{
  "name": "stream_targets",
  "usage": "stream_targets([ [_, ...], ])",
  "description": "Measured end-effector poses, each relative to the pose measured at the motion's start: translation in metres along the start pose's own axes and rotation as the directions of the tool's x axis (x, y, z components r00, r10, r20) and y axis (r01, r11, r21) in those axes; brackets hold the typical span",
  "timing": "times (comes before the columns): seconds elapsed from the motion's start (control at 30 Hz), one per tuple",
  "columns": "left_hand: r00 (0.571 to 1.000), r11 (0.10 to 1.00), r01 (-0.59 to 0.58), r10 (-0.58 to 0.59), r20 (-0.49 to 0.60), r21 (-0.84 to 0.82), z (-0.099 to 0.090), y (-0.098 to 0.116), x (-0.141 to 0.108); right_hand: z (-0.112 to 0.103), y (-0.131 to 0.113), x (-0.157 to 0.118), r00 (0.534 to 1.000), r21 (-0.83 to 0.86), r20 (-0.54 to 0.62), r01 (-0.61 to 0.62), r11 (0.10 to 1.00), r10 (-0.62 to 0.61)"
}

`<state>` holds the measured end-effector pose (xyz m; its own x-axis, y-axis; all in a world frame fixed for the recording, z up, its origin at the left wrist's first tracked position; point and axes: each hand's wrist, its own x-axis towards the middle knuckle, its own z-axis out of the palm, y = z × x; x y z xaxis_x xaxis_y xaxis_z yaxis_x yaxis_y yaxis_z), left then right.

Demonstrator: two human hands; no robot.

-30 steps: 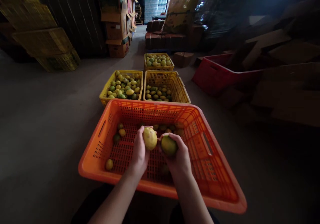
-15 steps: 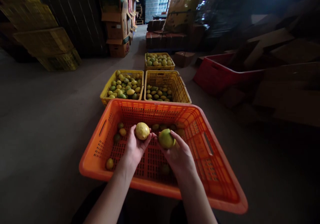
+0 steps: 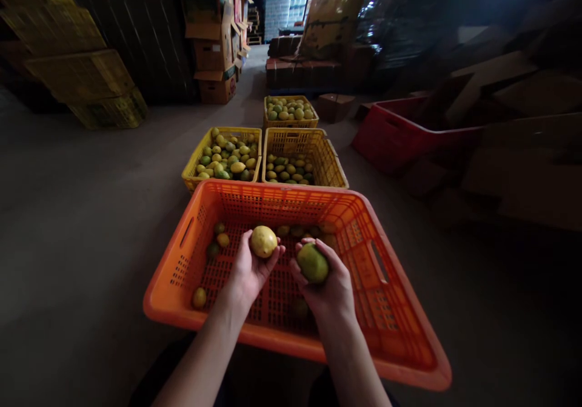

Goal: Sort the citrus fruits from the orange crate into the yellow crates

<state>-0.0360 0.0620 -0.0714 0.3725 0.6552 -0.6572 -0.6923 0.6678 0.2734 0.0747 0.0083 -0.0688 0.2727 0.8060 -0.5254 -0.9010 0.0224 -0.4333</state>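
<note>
Over the orange crate [image 3: 268,333], my left hand [image 3: 251,272] cups a yellow lemon [image 3: 264,241], its palm turned up and fingers curled round the fruit. My right hand [image 3: 331,289] grips a green lemon [image 3: 313,262] a short way to the right. The two hands are apart. Inside the crate lie several loose fruits: a yellow lemon [image 3: 199,298] at the near left, a small cluster [image 3: 222,239] by the left wall, and more along the far side, partly hidden behind my hands. A dim fruit [image 3: 299,308] rests on the crate bottom below my right hand.
Beyond the orange crate stand a yellow crate full of lemons [image 3: 227,155], a partly filled one [image 3: 325,158] and a third [image 3: 291,123] farther back. A red bin [image 3: 386,140] is at right. Cardboard boxes [image 3: 213,61] and yellow crates [image 3: 86,76] are stacked at left.
My hands have moved apart. The right hand has shifted right and turned its green lemon; the left has moved slightly right with the yellow lemon still in it.
</note>
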Motion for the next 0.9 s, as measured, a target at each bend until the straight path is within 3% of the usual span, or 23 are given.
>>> stream_targets([
  [0.1,1.000,1.000,0.009,-0.009,-0.009,0.001,0.0003,-0.0010,0.0003,0.0007,-0.0012,-0.0010,0.998,-0.010,-0.022,0.062,0.998,-0.062],
  [0.53,1.000,1.000,0.015,-0.015,-0.018,0.001,0.0005,-0.0023,0.0012,-0.0001,-0.0003,-0.0021,0.995,-0.056,-0.001,0.099,0.994,-0.099],
  [0.73,1.000,1.000,0.016,-0.016,-0.013,-0.003,-0.0003,-0.0025,0.0030,0.0022,-0.0015,-0.0034,1.000,-0.057,0.023,0.008,0.998,-0.007],
  [0.9,1.000,1.000,0.010,-0.010,-0.009,-0.006,-0.0008,-0.0021,0.0024,-0.0003,0.0015,-0.0007,0.999,-0.091,-0.027,0.023,0.996,-0.025],
])
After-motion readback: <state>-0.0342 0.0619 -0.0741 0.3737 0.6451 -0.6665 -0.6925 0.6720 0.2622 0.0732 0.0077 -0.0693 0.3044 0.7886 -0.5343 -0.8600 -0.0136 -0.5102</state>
